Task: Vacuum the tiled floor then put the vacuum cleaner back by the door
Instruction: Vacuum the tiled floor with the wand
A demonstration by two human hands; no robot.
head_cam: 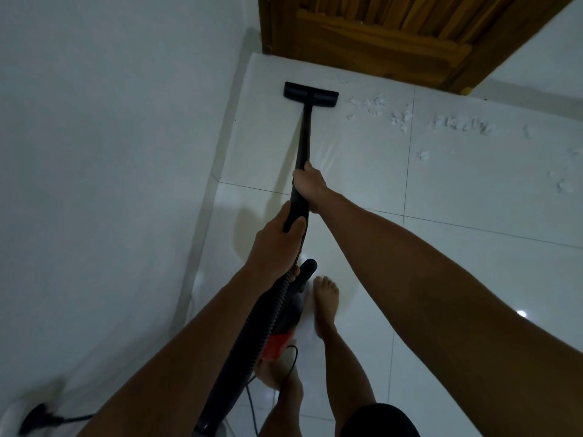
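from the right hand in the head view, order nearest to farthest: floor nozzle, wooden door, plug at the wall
From the right hand:
1. Floor nozzle, ahead, on the tile near the door.
2. Wooden door, beyond the nozzle, at top.
3. Plug, far behind, lower left.

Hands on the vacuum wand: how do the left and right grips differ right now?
The right hand grips higher up the black wand, nearer the floor nozzle; the left hand holds the wand's lower end, where the ribbed hose joins. The right arm reaches out nearly straight; the left is drawn closer to the body. Both hands wrap the wand.
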